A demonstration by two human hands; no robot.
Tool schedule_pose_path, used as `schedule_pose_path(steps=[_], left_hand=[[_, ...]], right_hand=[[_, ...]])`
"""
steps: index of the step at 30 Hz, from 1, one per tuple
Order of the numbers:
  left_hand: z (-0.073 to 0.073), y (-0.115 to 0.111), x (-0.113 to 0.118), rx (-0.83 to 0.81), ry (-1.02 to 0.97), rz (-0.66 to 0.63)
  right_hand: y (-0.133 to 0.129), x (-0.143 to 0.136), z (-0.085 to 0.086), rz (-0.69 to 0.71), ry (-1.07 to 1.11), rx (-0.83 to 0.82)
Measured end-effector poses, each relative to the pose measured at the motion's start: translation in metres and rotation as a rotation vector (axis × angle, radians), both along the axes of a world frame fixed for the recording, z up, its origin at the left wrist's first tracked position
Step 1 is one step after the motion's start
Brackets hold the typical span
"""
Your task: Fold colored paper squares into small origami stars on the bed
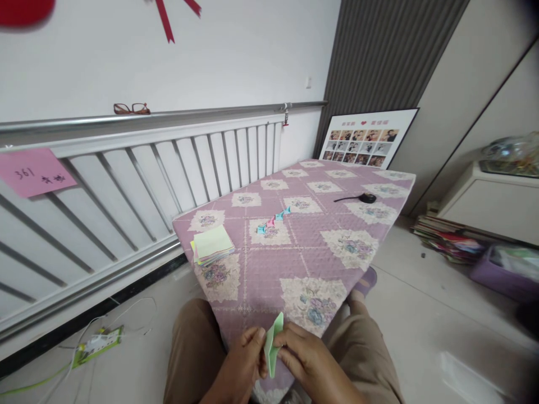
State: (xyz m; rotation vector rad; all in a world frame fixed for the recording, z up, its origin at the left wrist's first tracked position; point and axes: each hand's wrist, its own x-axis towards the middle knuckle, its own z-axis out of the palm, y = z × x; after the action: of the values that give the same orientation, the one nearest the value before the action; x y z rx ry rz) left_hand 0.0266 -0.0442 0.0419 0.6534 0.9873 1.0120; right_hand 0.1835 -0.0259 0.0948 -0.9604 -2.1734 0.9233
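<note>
A light green folded piece of paper [272, 349] is held up between my two hands near the front corner of the table. My left hand [246, 359] pinches its left side, thumb on top. With thumb and fingers my right hand [301, 350] grips the paper from the right, some fingertips inside the fold. Farther left on the cloth lies a stack of coloured paper sheets [213, 244], pale green on top. Several small binder clips [270, 223], blue and pink, stand in a slanted row at the table's middle.
A purple floral cloth [311, 247] covers the table. A black tape measure [368, 198] lies at its far right. The white radiator [210, 163] runs along the left; glasses [132, 109] rest on the pipe above. A power strip [99, 345] with cables is on the floor.
</note>
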Motion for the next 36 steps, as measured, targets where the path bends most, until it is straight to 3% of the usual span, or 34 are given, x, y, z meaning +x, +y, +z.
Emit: schedule_pose_path(steps=[5,13,20,24,31,36], left_hand=[[-0.001,0.0,-0.002,0.149,0.138,0.018],[-0.002,0.001,-0.002,0.207,0.267,-0.015],[0.023,0.0,-0.016,0.621,0.64,-0.113],[0.044,0.008,-0.027,0.935,0.707,-0.336],[0.071,0.023,-0.032,0.862,0.656,-0.443],[0.075,0.029,-0.034,0.572,0.539,-0.579]], right_hand=[[-0.001,-0.001,0.004,0.006,-0.012,-0.006],[0.001,0.001,-0.003,-0.013,-0.045,0.06],[0.003,0.004,-0.002,0.052,0.063,-0.02],[0.002,0.005,0.004,0.063,0.076,-0.108],[-0.002,0.01,0.01,0.014,0.19,-0.346],[-0.005,0.007,0.009,0.071,0.405,-0.657]])
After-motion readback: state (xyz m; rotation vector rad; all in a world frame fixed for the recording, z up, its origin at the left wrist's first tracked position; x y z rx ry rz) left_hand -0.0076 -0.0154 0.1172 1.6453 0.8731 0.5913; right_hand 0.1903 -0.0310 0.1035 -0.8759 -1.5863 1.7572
